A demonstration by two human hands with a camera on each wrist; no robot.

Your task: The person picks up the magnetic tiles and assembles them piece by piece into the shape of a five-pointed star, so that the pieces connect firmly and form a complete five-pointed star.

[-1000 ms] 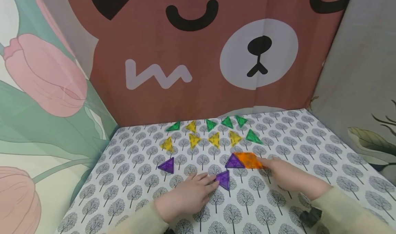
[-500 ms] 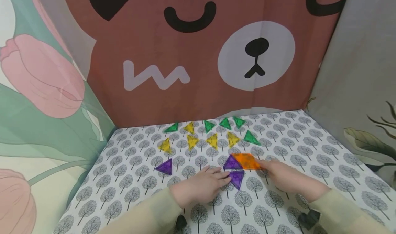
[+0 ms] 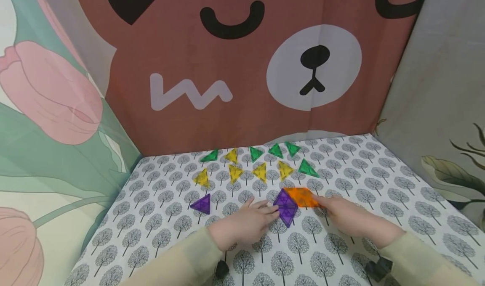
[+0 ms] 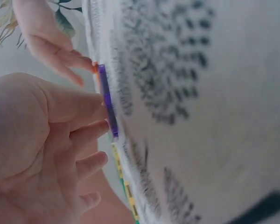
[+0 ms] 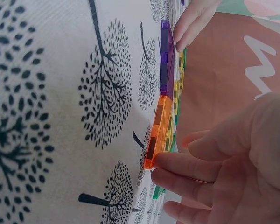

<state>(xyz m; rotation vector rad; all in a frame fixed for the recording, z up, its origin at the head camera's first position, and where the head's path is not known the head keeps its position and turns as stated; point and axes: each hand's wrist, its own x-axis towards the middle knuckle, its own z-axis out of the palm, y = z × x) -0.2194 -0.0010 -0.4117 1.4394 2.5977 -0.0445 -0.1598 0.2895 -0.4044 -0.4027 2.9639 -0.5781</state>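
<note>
Two purple triangle magnetic tiles [image 3: 288, 214] lie edge to edge as a diamond on the cloth. An orange tile [image 3: 301, 197] adjoins the upper one on its right. The fingertips of my left hand [image 3: 248, 222] touch the lower purple tile's left side, the fingers fairly straight. My right hand [image 3: 346, 212] touches the orange tile's right end with its fingertips. In the right wrist view the orange tile [image 5: 157, 135] looks slightly raised at the end by the fingers. The left wrist view shows the purple tiles [image 4: 108, 100] edge-on at my left fingertips.
A single purple triangle [image 3: 201, 204] lies to the left. Farther back are several yellow triangles [image 3: 260, 172] and several green triangles [image 3: 308, 168]. A tree-print cloth [image 3: 341, 256] covers the surface, with a bear-print curtain [image 3: 189, 126] behind it.
My left hand has moved right with a purple triangle, which has turned and now meets the other purple triangle edge to edge. My right hand has stayed at the orange tile.
</note>
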